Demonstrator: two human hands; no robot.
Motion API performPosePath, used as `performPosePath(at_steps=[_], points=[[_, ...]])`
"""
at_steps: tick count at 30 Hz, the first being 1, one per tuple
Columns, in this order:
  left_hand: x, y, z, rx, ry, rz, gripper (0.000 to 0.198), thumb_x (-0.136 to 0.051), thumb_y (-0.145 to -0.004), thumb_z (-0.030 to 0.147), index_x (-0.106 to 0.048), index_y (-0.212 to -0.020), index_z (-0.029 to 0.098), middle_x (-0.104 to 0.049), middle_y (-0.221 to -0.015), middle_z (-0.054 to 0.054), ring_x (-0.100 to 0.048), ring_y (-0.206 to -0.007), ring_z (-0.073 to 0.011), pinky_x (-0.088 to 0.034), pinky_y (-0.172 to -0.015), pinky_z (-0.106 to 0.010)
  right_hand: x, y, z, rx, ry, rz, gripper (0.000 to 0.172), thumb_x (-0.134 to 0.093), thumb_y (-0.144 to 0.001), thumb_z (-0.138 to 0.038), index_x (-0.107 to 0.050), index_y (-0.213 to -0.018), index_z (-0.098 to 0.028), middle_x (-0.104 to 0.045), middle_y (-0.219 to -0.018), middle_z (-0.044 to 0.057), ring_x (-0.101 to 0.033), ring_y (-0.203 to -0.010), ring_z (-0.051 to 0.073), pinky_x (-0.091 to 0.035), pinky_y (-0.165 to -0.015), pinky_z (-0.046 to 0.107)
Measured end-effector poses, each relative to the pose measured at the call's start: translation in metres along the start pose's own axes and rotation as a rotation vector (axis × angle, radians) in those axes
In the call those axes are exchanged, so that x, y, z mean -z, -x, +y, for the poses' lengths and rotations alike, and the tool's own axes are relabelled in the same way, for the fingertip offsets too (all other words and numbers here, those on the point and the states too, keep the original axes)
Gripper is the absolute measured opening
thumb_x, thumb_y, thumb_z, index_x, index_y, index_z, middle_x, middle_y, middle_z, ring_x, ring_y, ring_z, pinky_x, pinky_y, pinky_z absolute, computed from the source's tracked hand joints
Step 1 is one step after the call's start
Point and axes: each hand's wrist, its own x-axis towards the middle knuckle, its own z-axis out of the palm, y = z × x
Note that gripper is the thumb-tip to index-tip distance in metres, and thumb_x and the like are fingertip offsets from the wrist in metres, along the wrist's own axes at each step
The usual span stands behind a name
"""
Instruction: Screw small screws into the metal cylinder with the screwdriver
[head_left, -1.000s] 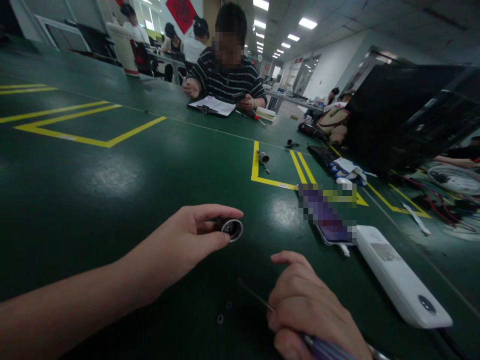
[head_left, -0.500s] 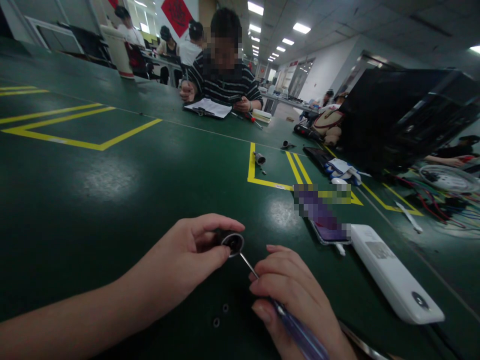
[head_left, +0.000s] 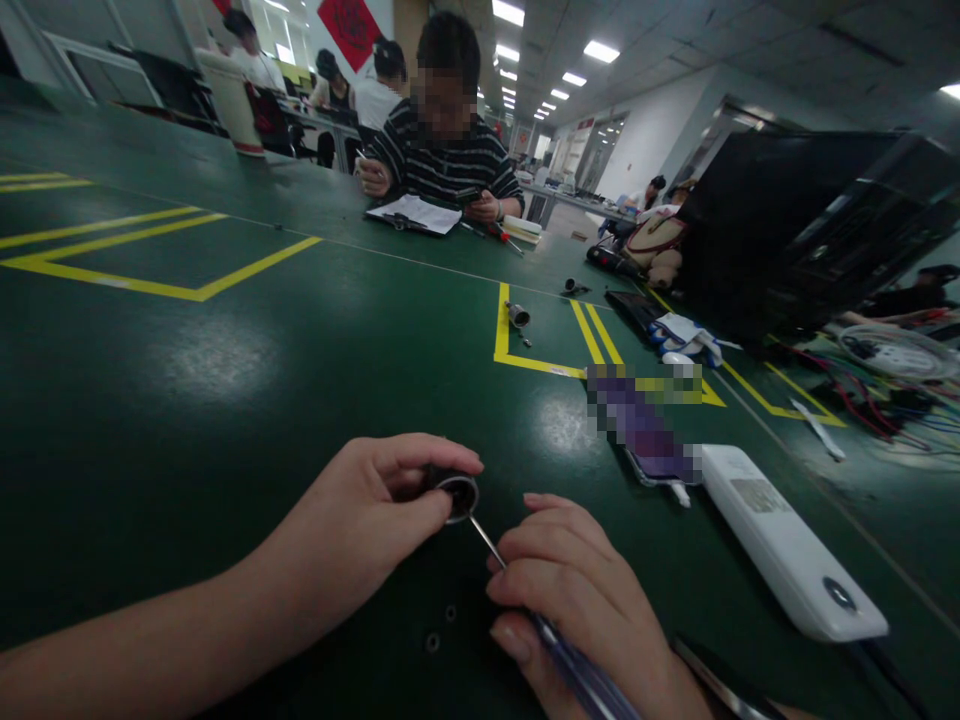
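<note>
My left hand (head_left: 375, 510) pinches a small round metal cup-shaped part (head_left: 466, 492) between thumb and fingers, its open mouth turned toward my right hand. In my right hand (head_left: 577, 580) is a screwdriver (head_left: 581, 665) with a translucent purple-blue handle. Its thin shaft runs up to the mouth of the metal part; the tip is hidden inside or behind the rim. Two small dark rings (head_left: 433, 642) lie on the green table (head_left: 247, 400) below my left hand.
To the right lie a phone (head_left: 637, 430) and a white power bank (head_left: 795, 545) with a cable. Another metal part (head_left: 519, 315) stands within yellow tape ahead. Across the table a person (head_left: 450, 150) sits by a clipboard (head_left: 416, 213). A black box-like device (head_left: 810, 230) and wires are far right.
Both hands have shifted slightly left, carrying the metal part and the screwdriver. The screwdriver's shaft still meets the part's mouth.
</note>
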Motion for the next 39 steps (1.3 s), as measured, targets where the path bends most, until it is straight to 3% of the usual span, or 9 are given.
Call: performPosePath(at_steps=[7,17,23,33,39], points=[[0.000,0.000,-0.001,-0.043,-0.015,0.022,0.019,-0.062,-0.064,0.017,-0.071,-0.080,0.022,-0.072,-0.091,-0.001,-0.066,-0.087,-0.0195,-0.053,-0.074,-0.026,0.003,0.000,-0.003,0.015,0.033,-0.065,0.007,-0.053,-0.082,-0.013,-0.059,-0.087,-0.012,-0.066,-0.078,0.007,-0.064,-0.080,0.015,-0.047,-0.093,0.034],[-0.001,-0.001,-0.003,-0.092,-0.002,0.024,0.016,-0.062,-0.061,0.017,-0.073,-0.072,0.022,-0.072,-0.090,-0.001,-0.063,-0.096,-0.0225,-0.053,-0.080,-0.030,0.006,-0.003,-0.005,-0.087,-0.123,0.011,0.011,-0.052,-0.084,-0.016,-0.059,-0.092,-0.016,-0.070,-0.076,0.005,-0.067,-0.076,0.015,-0.054,-0.082,0.030],[-0.001,-0.001,-0.001,-0.076,0.004,0.028,0.016,-0.061,-0.062,0.018,-0.072,-0.073,0.021,-0.072,-0.090,-0.002,-0.063,-0.095,-0.0229,-0.053,-0.080,-0.031,0.001,0.002,-0.006,-0.162,-0.107,0.074,0.018,-0.051,-0.077,-0.008,-0.056,-0.091,-0.019,-0.070,-0.080,0.003,-0.067,-0.080,0.015,-0.054,-0.083,0.030],[0.000,0.000,-0.001,-0.054,-0.025,0.046,0.019,-0.062,-0.063,0.018,-0.072,-0.078,0.021,-0.072,-0.091,-0.002,-0.064,-0.094,-0.0223,-0.053,-0.080,-0.030,-0.004,0.004,-0.005,-0.150,-0.058,0.068,0.018,-0.050,-0.077,-0.007,-0.052,-0.089,-0.020,-0.068,-0.080,0.003,-0.066,-0.076,0.014,-0.051,-0.090,0.038],[-0.001,0.000,-0.002,-0.067,-0.036,0.040,0.019,-0.062,-0.063,0.017,-0.072,-0.079,0.021,-0.072,-0.092,-0.001,-0.063,-0.095,-0.0216,-0.053,-0.079,-0.028,-0.002,0.003,-0.005,-0.101,-0.074,0.068,0.019,-0.051,-0.075,-0.005,-0.052,-0.088,-0.018,-0.068,-0.079,0.004,-0.066,-0.077,0.013,-0.050,-0.091,0.034]])
